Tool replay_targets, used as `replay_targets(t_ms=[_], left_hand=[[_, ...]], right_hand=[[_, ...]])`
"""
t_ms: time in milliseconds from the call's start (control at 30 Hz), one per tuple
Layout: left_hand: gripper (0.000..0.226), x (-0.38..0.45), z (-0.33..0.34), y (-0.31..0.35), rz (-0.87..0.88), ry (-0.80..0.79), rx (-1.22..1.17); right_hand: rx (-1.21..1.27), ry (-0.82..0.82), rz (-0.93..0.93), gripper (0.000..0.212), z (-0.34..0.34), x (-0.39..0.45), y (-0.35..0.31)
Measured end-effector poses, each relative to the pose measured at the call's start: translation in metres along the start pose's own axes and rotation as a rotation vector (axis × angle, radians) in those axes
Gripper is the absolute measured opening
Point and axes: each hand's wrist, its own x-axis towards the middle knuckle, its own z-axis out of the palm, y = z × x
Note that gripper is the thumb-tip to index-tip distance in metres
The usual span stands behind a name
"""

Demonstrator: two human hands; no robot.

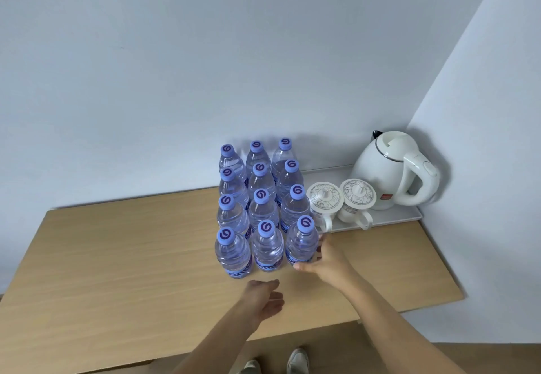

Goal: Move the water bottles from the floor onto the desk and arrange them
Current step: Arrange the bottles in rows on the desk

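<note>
Several clear water bottles (265, 212) with blue caps stand upright on the wooden desk (117, 256), packed in three columns running back to the wall. My right hand (326, 259) wraps the lower right side of the front right bottle (301, 242), thumb at its front and fingers behind it. That bottle stands on the desk, touching its neighbours. My left hand (265, 297) hovers just above the desk in front of the middle column, fingers apart, holding nothing.
A white tray (409, 214) in the back right corner carries a white electric kettle (392, 168) and two lidded white cups (341, 202), right beside the bottles. Walls close off the back and right. My shoes (297, 360) show on the floor below the desk's front edge.
</note>
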Motion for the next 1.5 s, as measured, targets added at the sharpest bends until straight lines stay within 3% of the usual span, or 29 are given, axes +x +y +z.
replay_targets(t_ms=[133,200,300,433,633,767,867,933,1100,1233,1500], left_hand=[[0.05,0.001,-0.041,0.003,0.131,0.318,0.037],[0.069,0.0,-0.056,0.009,0.223,0.372,0.148],[0.089,0.0,-0.065,0.021,0.398,0.322,0.378],[0.063,-0.002,-0.067,0.033,0.534,0.317,0.523],[0.061,0.0,-0.063,0.032,0.568,0.313,0.507],[0.061,0.001,-0.066,0.033,0.565,0.296,0.534],[0.063,0.003,-0.081,0.035,0.49,0.204,0.605],[0.065,0.005,-0.095,0.04,0.439,0.186,0.646],[0.049,0.01,-0.113,0.071,0.447,0.24,0.473],[0.054,0.008,-0.11,0.097,0.502,0.121,0.339],[0.06,0.01,-0.102,0.111,0.467,-0.113,0.182]], right_hand=[[0.085,0.05,-0.024,0.075,0.012,-0.004,-0.007],[0.122,0.101,-0.015,0.072,0.017,-0.005,-0.012],[0.157,0.165,-0.009,0.062,0.021,-0.007,-0.017],[0.185,0.207,0.004,0.057,0.022,-0.012,-0.02],[0.099,0.174,0.006,0.062,0.023,-0.013,-0.029],[0.093,0.149,0.005,0.05,0.019,-0.013,-0.029],[-0.089,0.092,0.046,0.045,0.009,-0.009,-0.026],[-0.146,0.145,0.053,0.035,-0.002,-0.003,-0.026],[-0.002,0.343,-0.007,0.031,-0.028,0.013,-0.042],[0.1,0.269,-0.075,0.038,-0.035,0.024,-0.058],[-0.094,0.126,-0.101,0.056,-0.043,0.042,-0.069]])
